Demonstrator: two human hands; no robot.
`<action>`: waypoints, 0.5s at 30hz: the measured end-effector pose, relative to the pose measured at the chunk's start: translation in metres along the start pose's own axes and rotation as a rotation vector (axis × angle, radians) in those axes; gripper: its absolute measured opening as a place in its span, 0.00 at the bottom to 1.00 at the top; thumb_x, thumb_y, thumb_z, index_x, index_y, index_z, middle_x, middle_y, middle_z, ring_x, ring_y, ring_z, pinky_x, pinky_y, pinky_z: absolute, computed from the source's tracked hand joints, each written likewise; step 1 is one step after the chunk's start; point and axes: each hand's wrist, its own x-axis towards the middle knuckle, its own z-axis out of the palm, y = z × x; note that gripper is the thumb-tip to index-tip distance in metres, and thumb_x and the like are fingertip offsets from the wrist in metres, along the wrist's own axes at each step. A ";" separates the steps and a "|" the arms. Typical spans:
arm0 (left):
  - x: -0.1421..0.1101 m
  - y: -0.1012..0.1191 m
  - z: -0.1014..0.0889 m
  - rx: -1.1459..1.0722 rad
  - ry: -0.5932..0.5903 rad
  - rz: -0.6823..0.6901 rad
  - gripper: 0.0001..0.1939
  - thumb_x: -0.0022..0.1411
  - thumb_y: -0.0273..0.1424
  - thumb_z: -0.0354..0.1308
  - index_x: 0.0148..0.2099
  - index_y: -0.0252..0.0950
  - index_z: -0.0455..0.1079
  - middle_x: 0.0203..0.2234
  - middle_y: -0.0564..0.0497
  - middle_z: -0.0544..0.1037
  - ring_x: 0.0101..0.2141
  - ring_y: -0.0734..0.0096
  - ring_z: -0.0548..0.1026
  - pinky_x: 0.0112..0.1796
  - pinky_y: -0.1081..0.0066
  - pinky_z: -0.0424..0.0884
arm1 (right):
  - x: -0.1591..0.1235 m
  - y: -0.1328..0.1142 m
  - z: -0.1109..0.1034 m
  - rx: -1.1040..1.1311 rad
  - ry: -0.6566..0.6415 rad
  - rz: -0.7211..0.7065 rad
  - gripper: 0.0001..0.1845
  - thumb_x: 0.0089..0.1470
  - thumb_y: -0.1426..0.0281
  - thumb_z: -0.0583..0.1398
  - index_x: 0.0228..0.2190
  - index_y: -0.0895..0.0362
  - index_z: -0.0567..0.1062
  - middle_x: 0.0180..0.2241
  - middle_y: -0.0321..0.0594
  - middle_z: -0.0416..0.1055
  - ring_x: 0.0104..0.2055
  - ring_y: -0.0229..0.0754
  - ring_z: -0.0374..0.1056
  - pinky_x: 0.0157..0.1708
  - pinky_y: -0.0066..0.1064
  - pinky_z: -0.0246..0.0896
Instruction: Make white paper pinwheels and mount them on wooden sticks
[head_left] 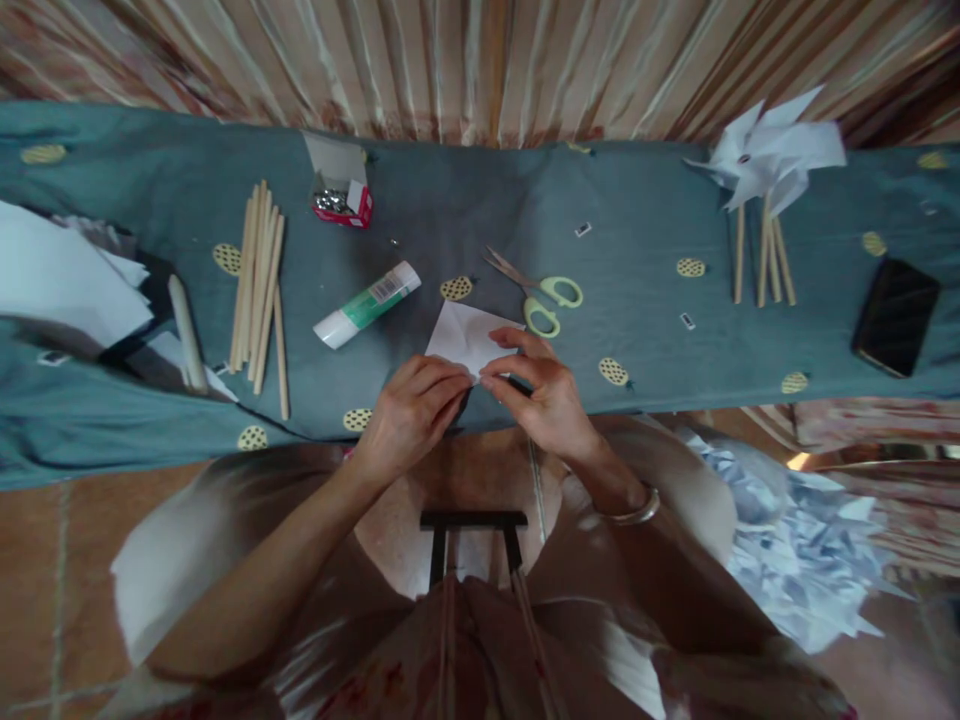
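My left hand (411,412) and my right hand (541,392) both pinch the near edge of a folded white paper (469,333) that lies on the blue-grey tablecloth (630,220). Their fingertips meet at the paper's near corner. Green-handled scissors (541,292) lie just beyond the paper to the right. A glue stick (367,303) lies on its side to the left of the paper.
Several wooden sticks (259,285) lie at the left, with white paper sheets (64,285) beyond them. A small red box of pins (341,195) stands open at the back. Finished white paper pinwheels (769,160) on sticks and a black phone (895,315) are at the right. Paper scraps (795,545) pile on the floor.
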 end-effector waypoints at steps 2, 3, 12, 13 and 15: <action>-0.002 0.001 0.000 0.021 -0.009 -0.045 0.10 0.68 0.27 0.54 0.50 0.33 0.72 0.40 0.44 0.80 0.42 0.63 0.76 0.43 0.63 0.75 | 0.003 -0.001 0.001 -0.031 -0.002 0.023 0.06 0.58 0.68 0.61 0.32 0.52 0.80 0.53 0.42 0.72 0.57 0.48 0.67 0.58 0.46 0.62; -0.002 0.002 0.000 0.030 -0.016 -0.064 0.11 0.68 0.27 0.54 0.51 0.34 0.71 0.40 0.44 0.80 0.42 0.63 0.76 0.43 0.63 0.74 | 0.004 -0.002 0.001 -0.044 -0.002 0.030 0.06 0.58 0.68 0.61 0.32 0.52 0.79 0.53 0.42 0.72 0.57 0.49 0.67 0.59 0.47 0.61; -0.006 -0.001 0.005 0.010 -0.021 -0.005 0.11 0.69 0.27 0.53 0.51 0.37 0.73 0.42 0.45 0.79 0.42 0.65 0.76 0.43 0.63 0.75 | 0.008 -0.004 0.005 -0.114 0.002 0.031 0.06 0.59 0.67 0.60 0.31 0.52 0.78 0.53 0.42 0.71 0.58 0.49 0.65 0.60 0.48 0.60; -0.006 -0.002 0.006 0.010 -0.012 0.005 0.11 0.69 0.27 0.53 0.51 0.36 0.73 0.42 0.45 0.79 0.42 0.64 0.76 0.43 0.63 0.75 | 0.008 -0.004 0.006 -0.114 0.007 0.027 0.06 0.59 0.67 0.61 0.31 0.53 0.78 0.53 0.43 0.71 0.58 0.49 0.66 0.59 0.48 0.60; -0.006 -0.003 0.006 0.010 0.001 0.014 0.11 0.69 0.27 0.53 0.50 0.36 0.74 0.41 0.45 0.79 0.42 0.64 0.76 0.42 0.63 0.75 | 0.007 -0.004 0.006 -0.109 0.015 0.017 0.06 0.59 0.67 0.61 0.31 0.53 0.78 0.53 0.43 0.71 0.58 0.49 0.66 0.59 0.48 0.60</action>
